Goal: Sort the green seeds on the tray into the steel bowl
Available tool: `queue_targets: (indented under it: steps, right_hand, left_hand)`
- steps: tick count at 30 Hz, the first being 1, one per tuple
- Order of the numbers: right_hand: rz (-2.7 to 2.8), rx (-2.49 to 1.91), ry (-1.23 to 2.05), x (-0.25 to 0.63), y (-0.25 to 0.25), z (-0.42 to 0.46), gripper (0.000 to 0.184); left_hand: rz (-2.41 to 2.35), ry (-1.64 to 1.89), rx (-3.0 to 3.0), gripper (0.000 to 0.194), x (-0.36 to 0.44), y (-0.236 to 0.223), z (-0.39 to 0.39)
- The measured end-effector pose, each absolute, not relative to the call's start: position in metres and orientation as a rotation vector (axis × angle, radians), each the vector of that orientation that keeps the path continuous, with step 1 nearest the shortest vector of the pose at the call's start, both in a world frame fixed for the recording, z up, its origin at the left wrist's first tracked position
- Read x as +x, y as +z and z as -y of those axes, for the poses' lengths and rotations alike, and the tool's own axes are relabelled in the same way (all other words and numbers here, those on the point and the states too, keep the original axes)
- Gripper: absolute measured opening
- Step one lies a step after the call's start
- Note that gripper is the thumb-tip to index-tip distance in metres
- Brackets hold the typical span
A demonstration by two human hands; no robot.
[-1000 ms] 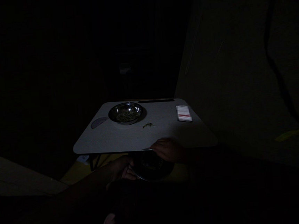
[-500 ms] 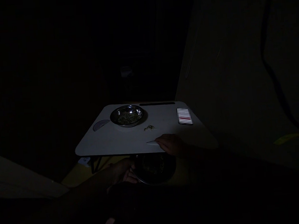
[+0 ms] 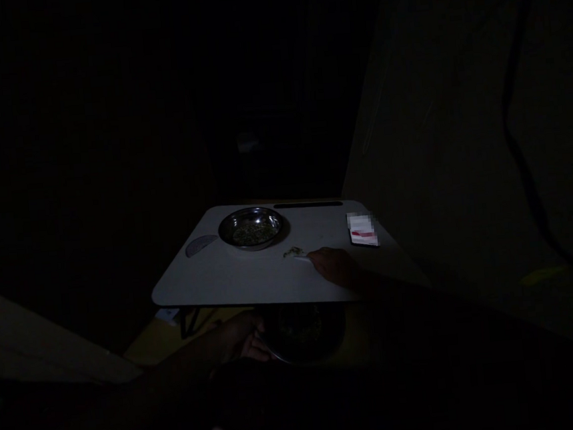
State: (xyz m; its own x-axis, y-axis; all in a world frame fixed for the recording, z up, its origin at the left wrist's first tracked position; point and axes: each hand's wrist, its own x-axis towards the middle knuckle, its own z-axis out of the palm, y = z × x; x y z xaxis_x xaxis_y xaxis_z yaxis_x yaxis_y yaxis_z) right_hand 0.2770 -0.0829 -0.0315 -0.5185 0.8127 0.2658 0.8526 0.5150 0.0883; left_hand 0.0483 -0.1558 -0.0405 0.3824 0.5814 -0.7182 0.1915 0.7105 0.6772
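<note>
In dim light, my right hand is closed around a thin, pale, flat object, whose kind I cannot make out. Its tip meets a small heap of green and pale bits on the white folding table. Below the table's front edge, my left hand grips the rim of a dark bowl; some greenish bits show dimly inside it. A shiny metal bowl stands on the table beyond the heap, with greenish chopped bits in it.
A phone with a lit, blurred screen lies on the table's right side. Left of the metal bowl is a greyish half-round patch. A slot runs along the far edge. A wall with a dark cable rises at right.
My right hand has moved forward, bringing the pale flat object from near the table's front edge up to the small heap. My left hand keeps hold of the dark bowl. The view has shifted slightly.
</note>
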Motion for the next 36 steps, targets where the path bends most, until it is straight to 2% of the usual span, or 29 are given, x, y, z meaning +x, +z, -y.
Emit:
queue_targets:
  steps: [16, 36]
  right_hand:
    - [2.539, -1.597, -0.272, 0.29, -0.029, 0.08, 0.029]
    - [2.583, -1.536, -0.263, 0.289, -0.026, 0.083, 0.029]
  left_hand:
    - [-1.168, 0.272, 0.795, 0.015, 0.044, -0.044, 0.155]
    - [-1.183, 0.28, 0.782, 0.014, 0.047, -0.042, 0.155]
